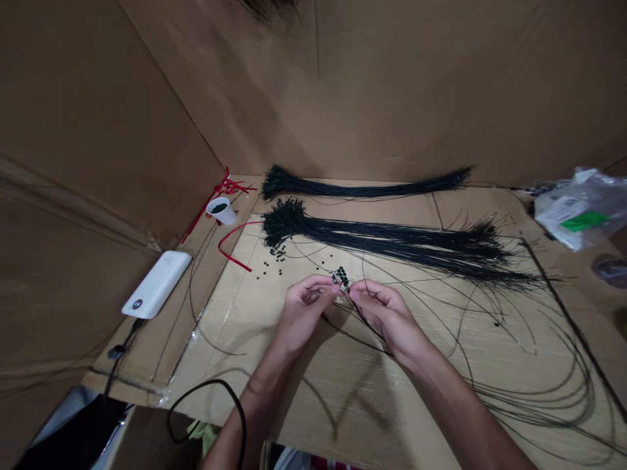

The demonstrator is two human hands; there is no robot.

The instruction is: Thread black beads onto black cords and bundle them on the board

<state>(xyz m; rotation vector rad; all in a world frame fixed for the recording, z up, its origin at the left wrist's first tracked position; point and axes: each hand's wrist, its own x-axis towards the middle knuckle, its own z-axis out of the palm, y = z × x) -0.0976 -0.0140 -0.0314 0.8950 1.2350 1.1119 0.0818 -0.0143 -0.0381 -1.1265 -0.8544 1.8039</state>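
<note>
My left hand (308, 305) pinches at the left side of a small cluster of dark beads (342, 274), thumb and forefinger together. From the right, my right hand (389, 313) pinches the thin black cords (363, 318) just below those beads; the cords trail down and to the right under it. A bit of something shiny shows at the left fingertips, too small to name. Behind my hands lies a thick bundle of black cords (392, 238) with knobbly left ends. Loose dark beads (280, 254) are scattered beside that bundle.
A second cord bundle (353, 190) lies along the back cardboard wall (392, 98). On the left are a white cup (223, 212) of dark beads, red ties (230, 186) and a white power bank (157, 284). Loose cords (539, 391) and a plastic bag (578, 209) lie right.
</note>
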